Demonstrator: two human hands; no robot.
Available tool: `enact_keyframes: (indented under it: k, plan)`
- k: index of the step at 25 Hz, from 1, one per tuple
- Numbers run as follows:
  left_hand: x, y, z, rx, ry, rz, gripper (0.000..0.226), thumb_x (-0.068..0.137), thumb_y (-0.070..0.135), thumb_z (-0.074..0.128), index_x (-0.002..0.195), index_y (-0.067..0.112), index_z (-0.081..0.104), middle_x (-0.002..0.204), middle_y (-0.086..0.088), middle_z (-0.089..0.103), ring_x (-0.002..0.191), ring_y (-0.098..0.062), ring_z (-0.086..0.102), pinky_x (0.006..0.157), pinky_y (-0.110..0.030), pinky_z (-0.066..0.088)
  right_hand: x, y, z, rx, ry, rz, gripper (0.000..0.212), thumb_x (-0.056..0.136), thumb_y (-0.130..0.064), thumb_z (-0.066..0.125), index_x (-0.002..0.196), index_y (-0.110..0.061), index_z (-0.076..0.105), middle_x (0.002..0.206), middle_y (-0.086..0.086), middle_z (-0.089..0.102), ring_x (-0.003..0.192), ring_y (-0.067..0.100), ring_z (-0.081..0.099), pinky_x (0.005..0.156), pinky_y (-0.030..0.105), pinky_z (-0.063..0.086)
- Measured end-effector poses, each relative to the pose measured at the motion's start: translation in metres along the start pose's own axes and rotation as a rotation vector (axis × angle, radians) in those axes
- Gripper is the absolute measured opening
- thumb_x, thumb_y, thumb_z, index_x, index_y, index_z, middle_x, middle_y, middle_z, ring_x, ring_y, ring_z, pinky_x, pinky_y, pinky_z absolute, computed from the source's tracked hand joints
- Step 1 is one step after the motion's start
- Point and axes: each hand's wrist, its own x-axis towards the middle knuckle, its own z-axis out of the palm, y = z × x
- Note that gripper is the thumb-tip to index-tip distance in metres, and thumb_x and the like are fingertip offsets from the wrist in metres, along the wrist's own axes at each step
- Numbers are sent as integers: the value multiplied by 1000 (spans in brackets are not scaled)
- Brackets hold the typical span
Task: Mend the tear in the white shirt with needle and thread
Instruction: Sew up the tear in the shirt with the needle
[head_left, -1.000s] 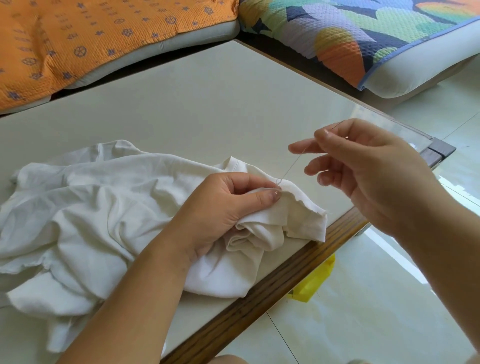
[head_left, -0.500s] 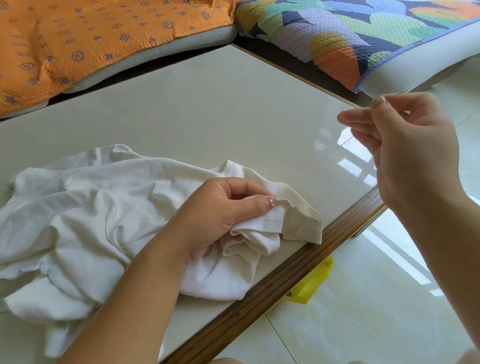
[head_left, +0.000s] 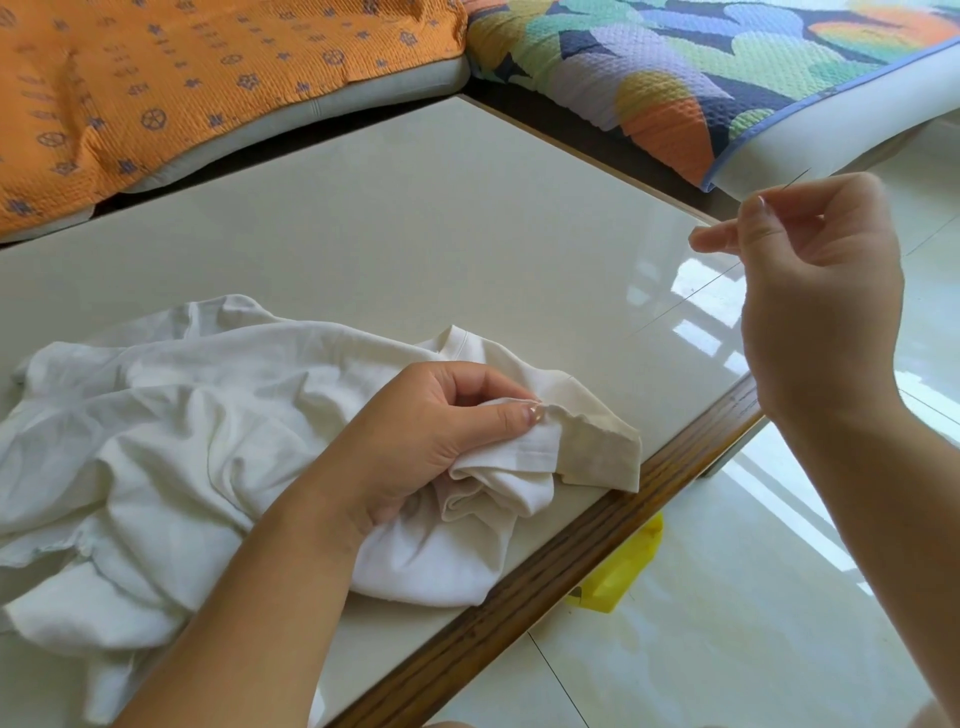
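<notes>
Two bare hands are seen at work over a white shirt (head_left: 182, 415), which is heaped in loose folds on the near left part of a pale, glossy table (head_left: 415, 234). A fold of cloth by the shirt's ribbed edge is pinched between the thumb and curled forefinger of the left hand (head_left: 436, 431), which rests on the garment close to the table's dark wooden edge (head_left: 571, 545). The right hand (head_left: 821, 291) is held above the table's right corner, well apart from the shirt. A thin needle (head_left: 798, 177) is pinched between its thumb and fingers, the free end slanting up and to the right. A fine thread (head_left: 685, 300) is stretched taut below that hand, running down and left over the tabletop toward the pinched fold; its lower stretch is too faint to be followed to the cloth. The tear itself cannot be made out. Beyond the table, an orange patterned cushion (head_left: 182, 78) is seen at far left and a multicoloured cushion (head_left: 675, 78) at far right. A yellow object (head_left: 623, 571) lies on the tiled floor (head_left: 727, 623), partly hidden under the table's near edge.
</notes>
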Motion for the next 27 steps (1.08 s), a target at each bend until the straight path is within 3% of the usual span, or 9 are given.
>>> enact_keyframes:
  k: [7,11,13,15,16,18,20,23,27]
  plan:
    - [1,-1,-3,26,29,-31,21,68,26,76,82,11,78,77,-10,71,77,-31,59,70,-36,45,-2,1,0,-64,0,-40,27,98,-12,49,83,-33,43,72,-15,64,85,14,69,79,27,52]
    - [1,-1,-2,29,25,-35,16,73,23,76,85,13,79,82,-7,75,77,-19,68,69,-27,55,-3,-3,-2,-83,-17,-55,27,98,-12,50,83,-33,43,70,-18,65,82,17,69,81,35,54]
    - [2,-1,0,14,32,-15,11,78,19,75,84,11,78,79,-6,75,73,-14,69,64,-21,56,-6,-8,-2,-97,-125,-29,20,98,-14,53,85,-29,49,70,-17,68,76,22,68,74,37,54]
    - [3,-2,1,-12,40,15,17,76,21,74,86,8,77,80,-8,74,72,-16,69,64,-22,56,-19,-11,3,-164,-362,18,10,96,-17,55,88,-23,54,72,-11,71,75,15,66,70,29,52]
    - [4,-3,2,-29,43,34,18,75,23,74,86,8,76,79,-8,73,72,-16,69,63,-23,55,-29,-10,8,-236,-487,-1,6,96,-19,54,90,-22,56,75,-10,71,76,10,64,70,25,50]
    - [4,-3,4,-64,50,66,19,76,23,72,87,8,76,80,-10,73,72,-17,69,62,-24,55,-50,-9,19,-342,-657,-67,3,97,-24,51,95,-23,53,83,-10,67,80,9,60,74,28,48]
    - [4,-4,3,-68,55,71,24,77,24,72,91,6,75,84,-16,74,76,-21,70,66,-28,56,-61,-9,25,-347,-726,-78,4,101,-25,44,98,-23,47,86,-4,64,81,17,58,75,38,48]
    - [2,-2,-2,-23,52,39,30,74,28,74,93,4,75,88,-24,72,76,-34,63,74,-42,52,-51,-4,25,-368,-673,-80,4,102,-24,39,101,-23,42,86,-2,62,80,20,56,73,40,48]
    - [1,0,-5,67,46,57,12,82,25,70,84,14,75,58,2,64,43,-11,47,42,-20,42,-38,3,21,-402,-598,-103,5,102,-21,39,101,-20,45,76,-3,60,73,18,56,67,40,49]
